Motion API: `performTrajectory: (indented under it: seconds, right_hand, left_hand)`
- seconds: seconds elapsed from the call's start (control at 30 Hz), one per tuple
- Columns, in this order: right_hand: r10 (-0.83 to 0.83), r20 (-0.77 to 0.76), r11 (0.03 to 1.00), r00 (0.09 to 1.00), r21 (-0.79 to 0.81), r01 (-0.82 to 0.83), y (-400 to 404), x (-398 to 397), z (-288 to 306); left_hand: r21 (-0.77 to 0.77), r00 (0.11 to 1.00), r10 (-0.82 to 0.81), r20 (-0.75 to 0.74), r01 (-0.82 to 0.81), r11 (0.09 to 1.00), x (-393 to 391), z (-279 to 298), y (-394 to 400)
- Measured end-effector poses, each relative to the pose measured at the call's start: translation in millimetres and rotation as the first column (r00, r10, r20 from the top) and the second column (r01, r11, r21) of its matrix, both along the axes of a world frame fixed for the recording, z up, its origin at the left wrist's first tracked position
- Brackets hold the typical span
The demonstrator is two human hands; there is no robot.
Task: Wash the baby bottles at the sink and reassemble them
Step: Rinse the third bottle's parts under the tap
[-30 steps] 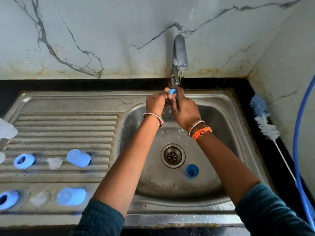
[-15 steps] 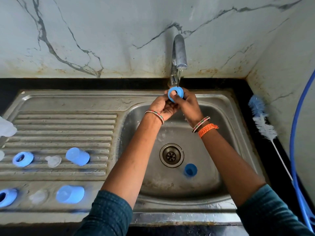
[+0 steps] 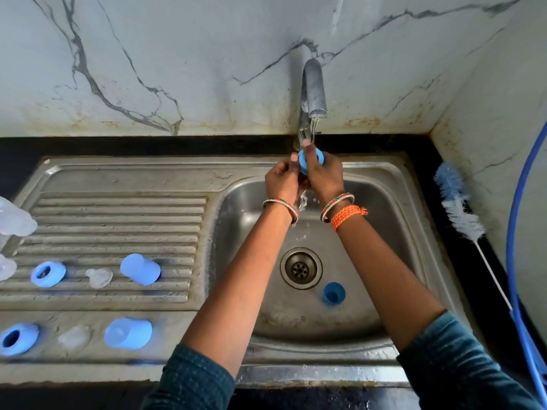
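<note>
Ring [image 3: 310,162] turned edge-on; cap [image 3: 334,292] beside drain [image 3: 301,268]

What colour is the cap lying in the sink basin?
Blue; the cap shows clearly in the head view, beside the drain.

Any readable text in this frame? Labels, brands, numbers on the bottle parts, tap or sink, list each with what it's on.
None readable.
Blue ring held under the tap: no print visible.
Blue caps and rings on the drainboard: plain, no markings seen.
Blue cap in the basin: none.
Sink steel, marble wall, bottle brush: no labels or brand visible.
</note>
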State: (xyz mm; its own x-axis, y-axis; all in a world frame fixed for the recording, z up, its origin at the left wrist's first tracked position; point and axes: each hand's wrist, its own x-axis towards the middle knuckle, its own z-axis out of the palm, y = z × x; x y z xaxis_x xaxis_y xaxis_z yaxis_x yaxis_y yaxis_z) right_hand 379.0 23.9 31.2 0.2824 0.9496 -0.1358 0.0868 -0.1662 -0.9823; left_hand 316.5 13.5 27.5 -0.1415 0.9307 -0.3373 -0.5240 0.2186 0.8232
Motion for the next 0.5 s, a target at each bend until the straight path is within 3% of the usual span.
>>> performTrajectory:
  seconds: [0.1, 0.2, 0.27, 0.4, 0.5]
  right_hand:
    - [0.265, 0.071, 0.956, 0.961, 0.112, -0.272, -8, 6, -4]
    - [0.392, -0.027, 0.917, 0.919, 0.09, -0.389, -9, 17, -8]
    - [0.328, -0.103, 0.945, 0.939, 0.049, -0.325, -12, 19, -8]
    - [0.037, -0.096, 0.998, 0.995, -0.044, -0.041, -6, 11, -3]
    - [0.027, 0.019, 1.0, 0.999, -0.012, -0.027, 3, 10, 3]
  left_hand:
    - [-0.074, 0.995, 0.065, 0.077, -0.06, 0.995, -6, 4, 7]
    - [-0.093, 0.986, 0.063, 0.156, -0.049, 0.994, -10, 5, 6]
    - [-0.105, 0.988, 0.043, 0.148, -0.028, 0.994, -8, 3, 3]
    - [-0.044, 0.998, -0.008, 0.064, 0.011, 0.999, -3, 0, -1]
    - [-0.034, 0.999, -0.015, 0.052, 0.017, 0.999, -5, -2, -3]
